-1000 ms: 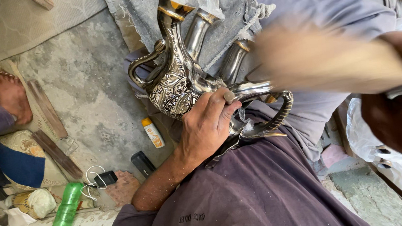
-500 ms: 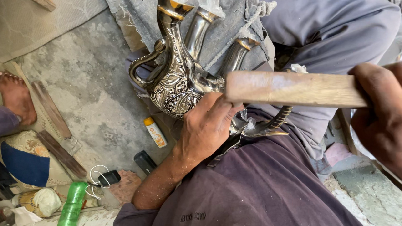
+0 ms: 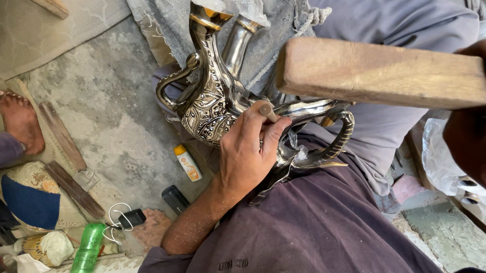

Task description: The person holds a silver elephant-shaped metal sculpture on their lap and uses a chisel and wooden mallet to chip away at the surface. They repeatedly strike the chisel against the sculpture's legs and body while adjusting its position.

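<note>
On the concrete floor at the left lies a green plastic bottle (image 3: 85,260), and further right a small tube (image 3: 188,163) with an orange cap and pale label, just left of the forearm. The left hand (image 3: 250,153) is closed around a small punch (image 3: 268,112), pressing it to the engraved silver coffee pot (image 3: 214,95) lying across the lap. The right hand (image 3: 483,140), near the lens, grips a wooden mallet (image 3: 382,72) above the pot's handle.
</note>
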A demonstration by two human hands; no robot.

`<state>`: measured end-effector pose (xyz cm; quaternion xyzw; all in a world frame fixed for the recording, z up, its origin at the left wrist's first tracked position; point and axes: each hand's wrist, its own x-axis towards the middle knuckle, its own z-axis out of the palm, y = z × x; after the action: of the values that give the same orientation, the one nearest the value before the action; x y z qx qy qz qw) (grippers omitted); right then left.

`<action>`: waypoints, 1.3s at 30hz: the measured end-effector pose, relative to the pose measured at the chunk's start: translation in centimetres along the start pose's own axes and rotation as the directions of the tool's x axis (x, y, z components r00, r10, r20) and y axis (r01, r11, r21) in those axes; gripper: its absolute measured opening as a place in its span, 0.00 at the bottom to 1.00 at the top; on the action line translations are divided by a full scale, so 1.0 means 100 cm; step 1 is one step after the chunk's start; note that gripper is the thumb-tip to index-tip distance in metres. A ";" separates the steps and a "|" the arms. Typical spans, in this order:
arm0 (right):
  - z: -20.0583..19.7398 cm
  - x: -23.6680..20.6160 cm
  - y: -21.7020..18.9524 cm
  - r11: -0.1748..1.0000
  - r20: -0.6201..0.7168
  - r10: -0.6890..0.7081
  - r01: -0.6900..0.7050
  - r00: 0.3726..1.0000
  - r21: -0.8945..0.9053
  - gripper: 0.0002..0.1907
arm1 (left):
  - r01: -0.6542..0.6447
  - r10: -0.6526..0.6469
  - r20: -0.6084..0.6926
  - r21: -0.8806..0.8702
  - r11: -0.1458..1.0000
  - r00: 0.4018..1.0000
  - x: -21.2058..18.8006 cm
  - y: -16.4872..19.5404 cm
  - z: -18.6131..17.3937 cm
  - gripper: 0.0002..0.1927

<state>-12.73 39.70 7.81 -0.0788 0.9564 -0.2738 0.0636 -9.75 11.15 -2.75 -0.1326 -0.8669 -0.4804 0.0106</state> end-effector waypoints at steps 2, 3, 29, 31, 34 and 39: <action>-0.001 0.004 -0.004 1.000 0.010 0.017 -0.017 1.000 0.014 0.22 | 0.049 -0.049 0.010 -0.005 0.999 0.999 -0.001 0.000 0.000 0.18; -0.002 0.006 -0.006 0.999 0.024 0.030 -0.031 0.999 0.031 0.22 | 0.033 -0.033 0.009 0.006 0.999 0.999 -0.001 0.000 0.000 0.18; 0.148 -0.135 0.058 0.959 -0.442 0.280 -0.229 0.852 0.167 0.14 | -0.516 0.236 0.882 0.009 0.857 0.407 0.110 0.037 -0.004 0.11; 0.145 -0.138 0.055 0.934 -0.455 0.334 -0.222 0.825 0.281 0.15 | -0.443 0.222 0.887 -0.022 0.896 0.406 0.113 0.038 -0.004 0.12; 0.144 -0.137 0.051 0.798 -0.452 0.455 -0.126 0.767 0.589 0.18 | -0.402 0.208 0.887 -0.028 0.915 0.412 0.113 0.040 -0.005 0.15; 0.148 -0.132 0.063 0.950 -0.421 0.272 -0.311 0.865 -0.026 0.15 | -0.459 0.214 0.891 -0.007 0.888 0.401 0.112 0.038 -0.005 0.14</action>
<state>1.88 39.81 -6.92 0.1234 0.9607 -0.2265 -0.1028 -19.69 15.14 2.28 -0.5288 -0.7543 -0.2238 -0.3183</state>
